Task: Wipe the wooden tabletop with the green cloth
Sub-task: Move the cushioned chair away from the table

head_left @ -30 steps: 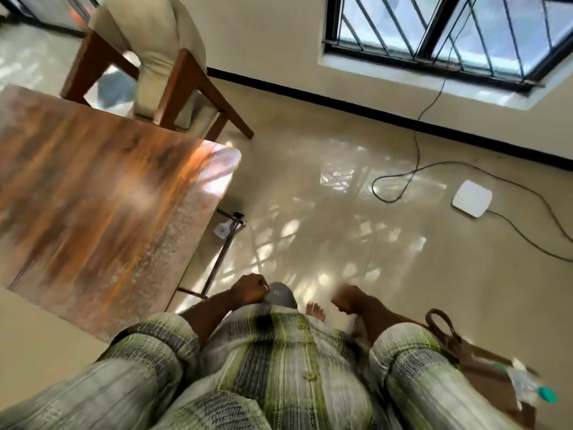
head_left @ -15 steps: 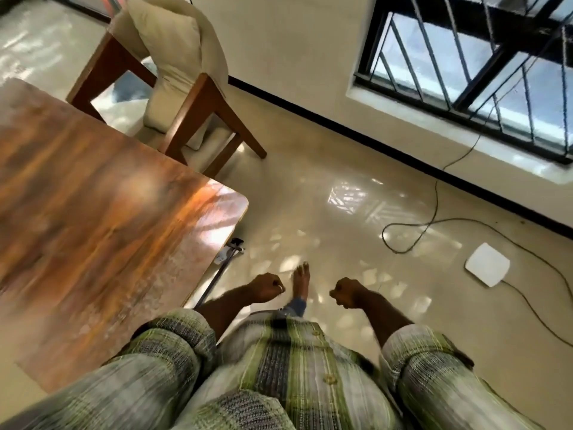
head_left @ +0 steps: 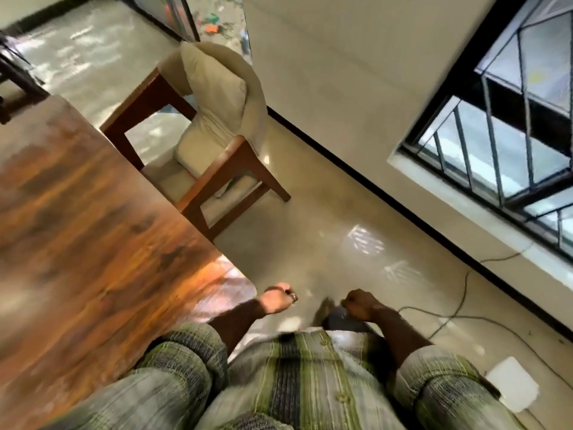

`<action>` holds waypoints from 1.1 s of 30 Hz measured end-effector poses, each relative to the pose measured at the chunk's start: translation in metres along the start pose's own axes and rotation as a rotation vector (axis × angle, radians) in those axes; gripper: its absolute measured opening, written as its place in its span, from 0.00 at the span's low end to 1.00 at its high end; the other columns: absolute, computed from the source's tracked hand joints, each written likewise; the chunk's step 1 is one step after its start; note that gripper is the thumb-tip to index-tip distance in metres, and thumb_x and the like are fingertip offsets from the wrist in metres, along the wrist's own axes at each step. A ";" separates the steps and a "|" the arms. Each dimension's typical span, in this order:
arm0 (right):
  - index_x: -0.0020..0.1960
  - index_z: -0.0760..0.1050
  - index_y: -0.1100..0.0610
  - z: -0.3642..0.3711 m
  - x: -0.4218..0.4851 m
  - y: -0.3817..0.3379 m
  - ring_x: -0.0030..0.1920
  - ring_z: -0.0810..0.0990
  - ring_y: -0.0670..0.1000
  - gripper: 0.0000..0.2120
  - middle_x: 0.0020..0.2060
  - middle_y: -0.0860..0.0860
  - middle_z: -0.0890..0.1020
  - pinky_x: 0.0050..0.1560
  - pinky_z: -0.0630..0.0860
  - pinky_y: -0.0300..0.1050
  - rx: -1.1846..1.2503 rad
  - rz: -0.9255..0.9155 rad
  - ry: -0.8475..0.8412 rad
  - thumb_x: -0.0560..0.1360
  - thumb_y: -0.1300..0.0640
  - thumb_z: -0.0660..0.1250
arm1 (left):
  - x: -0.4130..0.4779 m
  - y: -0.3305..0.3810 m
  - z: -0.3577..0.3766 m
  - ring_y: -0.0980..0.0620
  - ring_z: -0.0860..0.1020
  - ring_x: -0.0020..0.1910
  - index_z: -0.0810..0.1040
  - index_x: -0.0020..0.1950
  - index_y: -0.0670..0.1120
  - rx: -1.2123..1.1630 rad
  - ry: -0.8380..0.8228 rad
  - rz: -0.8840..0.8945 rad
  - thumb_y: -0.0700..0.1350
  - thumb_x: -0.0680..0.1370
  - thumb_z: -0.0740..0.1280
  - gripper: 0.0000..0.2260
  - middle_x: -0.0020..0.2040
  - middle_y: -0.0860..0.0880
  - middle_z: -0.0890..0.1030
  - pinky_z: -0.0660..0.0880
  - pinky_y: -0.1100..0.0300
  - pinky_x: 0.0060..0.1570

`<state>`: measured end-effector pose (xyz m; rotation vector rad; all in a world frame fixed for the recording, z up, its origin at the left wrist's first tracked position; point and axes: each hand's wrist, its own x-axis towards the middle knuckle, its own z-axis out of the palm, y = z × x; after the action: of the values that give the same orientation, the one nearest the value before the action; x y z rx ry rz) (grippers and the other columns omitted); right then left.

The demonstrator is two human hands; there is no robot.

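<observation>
No green cloth is seen on or near the wooden surface point(head_left: 93, 231), and with the fingers of the left hand point(head_left: 277, 301) and right hand point(head_left: 359, 305) clenched empty off its near corner, the cable point(head_left: 446, 318) beyond could be tripped over while one is sought.

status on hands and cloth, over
Left hand and right hand both fisted, nothing seen held. No green cloth in view. Wooden tabletop at left, chair beyond it.
</observation>
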<state>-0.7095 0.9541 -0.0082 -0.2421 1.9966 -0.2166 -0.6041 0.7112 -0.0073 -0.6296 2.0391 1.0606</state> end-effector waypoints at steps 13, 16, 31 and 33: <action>0.51 0.82 0.59 -0.266 0.141 -0.093 0.37 0.82 0.51 0.12 0.50 0.56 0.87 0.27 0.73 0.35 -0.104 -0.121 -0.039 0.82 0.51 0.65 | 0.124 0.179 -0.172 0.53 0.81 0.38 0.78 0.54 0.48 -0.812 0.254 -0.138 0.44 0.84 0.61 0.06 0.50 0.46 0.84 0.75 0.64 0.32; 0.51 0.82 0.58 -0.326 0.167 -0.119 0.35 0.82 0.49 0.12 0.45 0.52 0.87 0.27 0.73 0.36 -0.123 -0.187 -0.040 0.83 0.51 0.65 | 0.140 0.207 -0.212 0.52 0.81 0.37 0.77 0.50 0.48 -1.110 0.337 -0.150 0.44 0.85 0.62 0.07 0.46 0.48 0.82 0.76 0.63 0.32; 0.48 0.79 0.51 -0.537 0.266 -0.469 0.48 0.85 0.55 0.05 0.51 0.55 0.87 0.51 0.81 0.52 0.111 -0.665 0.128 0.80 0.51 0.67 | 0.209 0.277 -0.431 0.35 0.76 0.64 0.64 0.72 0.35 -2.534 0.378 -0.032 0.63 0.73 0.72 0.41 0.68 0.35 0.72 0.81 0.34 0.46; 0.56 0.79 0.54 -0.555 0.277 -0.517 0.54 0.84 0.57 0.12 0.52 0.53 0.85 0.58 0.82 0.57 0.121 -0.682 0.126 0.79 0.47 0.67 | 0.218 0.280 -0.456 0.31 0.70 0.71 0.58 0.77 0.34 -2.629 0.307 -0.036 0.65 0.73 0.73 0.48 0.74 0.31 0.66 0.75 0.29 0.53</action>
<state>-1.2895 0.4072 0.1187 -0.8454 1.9501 -0.7975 -1.1077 0.4607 0.1285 -1.7539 -0.6113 3.0894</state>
